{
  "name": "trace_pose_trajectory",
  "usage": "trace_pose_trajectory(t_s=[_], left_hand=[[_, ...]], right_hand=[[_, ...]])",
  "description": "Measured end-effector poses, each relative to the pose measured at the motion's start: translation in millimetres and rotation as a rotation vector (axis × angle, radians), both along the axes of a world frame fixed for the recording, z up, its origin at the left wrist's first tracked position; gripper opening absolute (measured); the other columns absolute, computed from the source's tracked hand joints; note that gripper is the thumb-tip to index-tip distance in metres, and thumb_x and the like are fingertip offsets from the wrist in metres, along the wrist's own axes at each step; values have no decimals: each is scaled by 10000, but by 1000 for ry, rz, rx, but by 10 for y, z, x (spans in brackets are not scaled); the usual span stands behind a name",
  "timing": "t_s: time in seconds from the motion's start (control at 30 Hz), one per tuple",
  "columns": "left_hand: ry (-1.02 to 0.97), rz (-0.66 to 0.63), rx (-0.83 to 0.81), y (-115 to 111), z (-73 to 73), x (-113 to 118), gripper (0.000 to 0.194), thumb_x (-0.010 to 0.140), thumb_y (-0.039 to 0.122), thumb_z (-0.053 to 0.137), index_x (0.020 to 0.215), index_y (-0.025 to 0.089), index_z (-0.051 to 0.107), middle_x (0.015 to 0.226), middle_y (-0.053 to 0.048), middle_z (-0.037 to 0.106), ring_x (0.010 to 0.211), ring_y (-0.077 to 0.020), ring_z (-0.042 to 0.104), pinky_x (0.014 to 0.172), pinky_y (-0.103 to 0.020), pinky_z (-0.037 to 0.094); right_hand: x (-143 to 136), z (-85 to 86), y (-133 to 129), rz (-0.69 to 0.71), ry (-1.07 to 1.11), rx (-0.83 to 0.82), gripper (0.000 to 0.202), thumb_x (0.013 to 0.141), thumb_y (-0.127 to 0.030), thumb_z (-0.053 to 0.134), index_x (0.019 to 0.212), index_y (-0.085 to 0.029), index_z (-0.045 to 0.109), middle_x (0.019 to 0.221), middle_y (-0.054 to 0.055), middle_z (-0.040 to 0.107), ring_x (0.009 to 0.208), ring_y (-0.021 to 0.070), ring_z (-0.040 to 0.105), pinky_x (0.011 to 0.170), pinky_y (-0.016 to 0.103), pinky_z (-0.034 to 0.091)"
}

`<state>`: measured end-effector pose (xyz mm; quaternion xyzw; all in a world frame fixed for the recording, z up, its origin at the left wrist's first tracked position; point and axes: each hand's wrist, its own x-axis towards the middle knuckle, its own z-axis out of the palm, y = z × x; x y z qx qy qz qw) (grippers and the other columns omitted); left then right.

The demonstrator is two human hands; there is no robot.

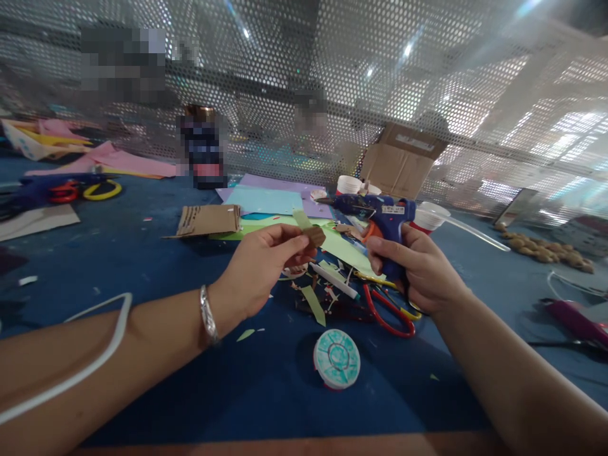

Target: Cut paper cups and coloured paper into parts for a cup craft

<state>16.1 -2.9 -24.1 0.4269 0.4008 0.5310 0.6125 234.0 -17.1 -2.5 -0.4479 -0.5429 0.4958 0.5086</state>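
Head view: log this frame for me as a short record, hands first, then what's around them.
Left hand: pinching a small brown cardboard piece, a pale green strip beside it
Right hand: gripping a blue glue gun
Nozzle: pointing left, apart from the cardboard piece
Front: round green-and-white disc on the blue surface
Between and below hands: paper scraps, white marker, red-handled scissors
Behind: light blue sheet, white-and-red cups
Glue at nozzle: cannot tell
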Motion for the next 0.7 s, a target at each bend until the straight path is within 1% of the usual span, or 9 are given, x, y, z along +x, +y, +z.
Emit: trace_pose_trajectory(t_s=[0.1, 0.2, 0.3, 0.5, 0.57, 0.7], left_hand=[[-27, 39, -23, 48, 0, -9, 111, 764, 103, 725, 811, 136, 630, 825, -37, 728, 731, -143, 699, 692, -276, 561], [-30, 45, -14, 72, 25, -22, 145, 752, 93, 732, 804, 143, 606, 779, -19, 715, 709, -148, 705, 671, -276, 568], [-12, 52, -12, 84, 54, -38, 141, 757, 86, 717, 808, 140, 598, 768, -24, 717, 690, -143, 704, 665, -265, 565], [24, 64, 32, 86, 54, -46, 151, 736, 112, 741, 808, 136, 611, 777, -18, 718, 670, -129, 698, 669, -247, 557], [40, 58, 40, 83, 44, -50, 156, 731, 132, 754, 808, 138, 619, 764, -15, 711, 671, -128, 693, 657, -241, 556], [39, 54, 30, 82, 44, -62, 143, 735, 136, 749, 812, 148, 629, 759, -10, 709, 680, -122, 686, 659, -234, 560]], right_hand=[[-6, 22, -16, 8, 1, -4, 299, 727, -340, 837, 744, -175, 588, 558, -35, 587, 488, 64, 492, 461, 170, 377], [-7, 25, -23, 15, 3, -6, 303, 724, -331, 839, 741, -174, 581, 549, -38, 581, 478, 60, 480, 445, 163, 363], [-17, 31, -34, 10, 16, -14, 292, 728, -320, 835, 749, -176, 581, 549, -41, 574, 470, 58, 476, 429, 160, 360], [-59, 86, -61, 23, 36, -38, 258, 744, -320, 803, 776, -187, 584, 553, -51, 556, 376, 41, 383, 316, 182, 230], [-61, 92, -59, 16, 30, -36, 248, 745, -310, 792, 754, -192, 574, 542, -51, 548, 378, 47, 383, 319, 188, 228], [-22, 52, -29, -3, -31, 7, 244, 764, -290, 748, 661, -186, 552, 528, -37, 536, 428, 63, 409, 369, 197, 268]])
